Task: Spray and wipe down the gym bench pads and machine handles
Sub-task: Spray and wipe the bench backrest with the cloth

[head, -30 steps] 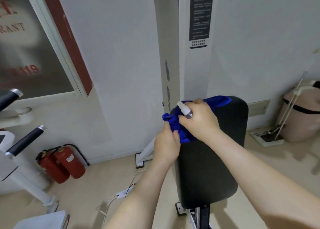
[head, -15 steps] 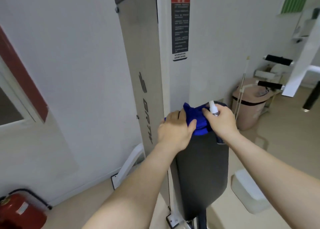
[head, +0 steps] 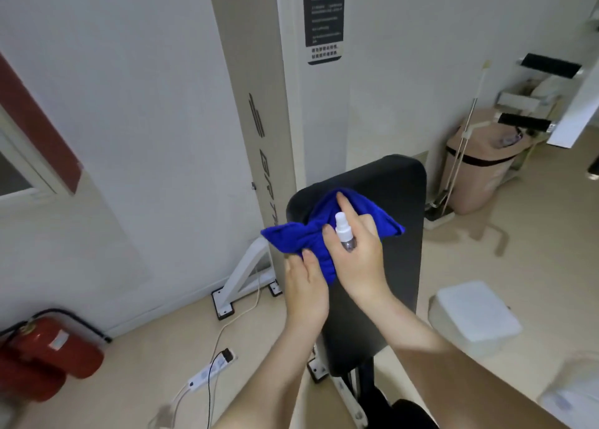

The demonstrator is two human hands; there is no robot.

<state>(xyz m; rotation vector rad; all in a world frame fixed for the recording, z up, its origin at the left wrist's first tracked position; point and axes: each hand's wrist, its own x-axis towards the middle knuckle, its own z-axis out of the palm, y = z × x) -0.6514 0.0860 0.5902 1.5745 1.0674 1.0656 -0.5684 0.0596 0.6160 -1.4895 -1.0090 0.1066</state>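
Note:
A black upright back pad (head: 395,234) of a gym machine stands in front of me. A blue cloth (head: 301,234) lies bunched against its upper left part. My right hand (head: 359,253) holds a small white-capped spray bottle (head: 344,232) between thumb and palm, and its index finger presses the cloth onto the pad. My left hand (head: 304,286) pinches the cloth's lower edge at the pad's left side.
A tall beige machine column (head: 259,111) rises just behind the pad. Red fire extinguishers (head: 48,354) and a power strip (head: 210,370) lie on the floor at left. A white box (head: 473,315) sits at right, a tan bin (head: 479,166) and mop farther back.
The cloth and both hands have slid from the pad's top edge down onto its front face. My left hand dropped from on top of the cloth to its lower edge.

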